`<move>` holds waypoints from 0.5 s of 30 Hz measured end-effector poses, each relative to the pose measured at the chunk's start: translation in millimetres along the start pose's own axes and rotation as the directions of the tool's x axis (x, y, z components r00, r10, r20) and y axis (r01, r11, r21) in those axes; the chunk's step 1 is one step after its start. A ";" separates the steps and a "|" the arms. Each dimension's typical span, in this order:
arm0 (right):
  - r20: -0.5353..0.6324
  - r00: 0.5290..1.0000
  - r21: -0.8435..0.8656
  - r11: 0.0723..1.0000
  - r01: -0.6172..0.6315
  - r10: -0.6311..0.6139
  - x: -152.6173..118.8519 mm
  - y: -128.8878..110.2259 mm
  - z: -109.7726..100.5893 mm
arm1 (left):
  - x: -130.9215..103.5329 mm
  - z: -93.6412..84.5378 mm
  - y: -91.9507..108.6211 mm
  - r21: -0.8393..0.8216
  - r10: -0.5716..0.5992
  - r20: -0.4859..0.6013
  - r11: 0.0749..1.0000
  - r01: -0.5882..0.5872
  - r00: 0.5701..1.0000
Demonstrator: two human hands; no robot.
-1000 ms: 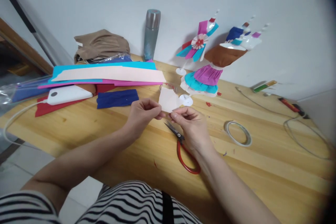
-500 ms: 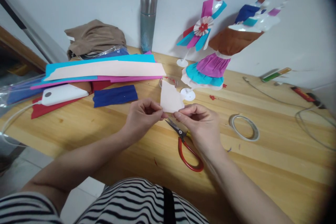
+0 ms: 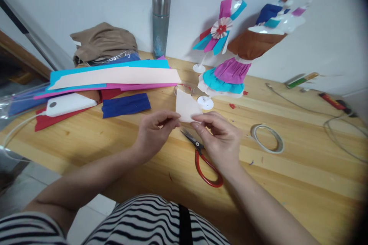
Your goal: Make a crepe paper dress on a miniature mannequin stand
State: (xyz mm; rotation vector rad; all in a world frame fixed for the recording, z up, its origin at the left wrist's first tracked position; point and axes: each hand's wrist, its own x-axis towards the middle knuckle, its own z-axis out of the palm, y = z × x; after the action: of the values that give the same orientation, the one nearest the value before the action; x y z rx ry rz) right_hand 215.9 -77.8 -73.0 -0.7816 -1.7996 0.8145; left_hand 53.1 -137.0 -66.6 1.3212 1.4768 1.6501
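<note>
A small pale pink piece of crepe paper (image 3: 186, 106) is stretched between my two hands above the table. My left hand (image 3: 156, 132) pinches its lower left corner between thumb and fingertips. At the lower right corner, my right hand (image 3: 220, 136) grips it the same way. Scissors (image 3: 209, 172) with red handles lie beneath, their blades partly spread and one handle hidden by my right hand. Just beyond the paper stands a doll figure with a tiered skirt (image 3: 230, 74) in brown, magenta, turquoise and pale pink. A second figure with a rosette (image 3: 221, 28) stands behind it.
Left on the table (image 3: 287, 183) lie stacked paper strips (image 3: 120, 76), a blue piece (image 3: 126, 105) and a white device (image 3: 71, 104) with a cable. A flask (image 3: 161, 23) and brown cloth (image 3: 105, 42) stand behind. A tape roll (image 3: 268, 139) and a thin cord (image 3: 290, 101) are at right.
The right fingers have shifted slightly up and left over the paper's lower right corner. Both hands keep hold of it; the view has moved only slightly.
</note>
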 end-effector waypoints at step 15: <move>0.001 0.999 -0.181 0.983 0.045 -0.045 -0.5 2.0 1.8 | -0.6 -1.2 -9.8 0.262 0.157 0.010 0.953 -0.154 0.988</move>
State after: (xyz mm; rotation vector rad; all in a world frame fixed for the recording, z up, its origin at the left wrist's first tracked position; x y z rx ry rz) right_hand 214.6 -77.4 -75.5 -0.8548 -1.9004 0.6261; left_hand 50.3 -135.7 -76.0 1.6098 1.6801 1.5995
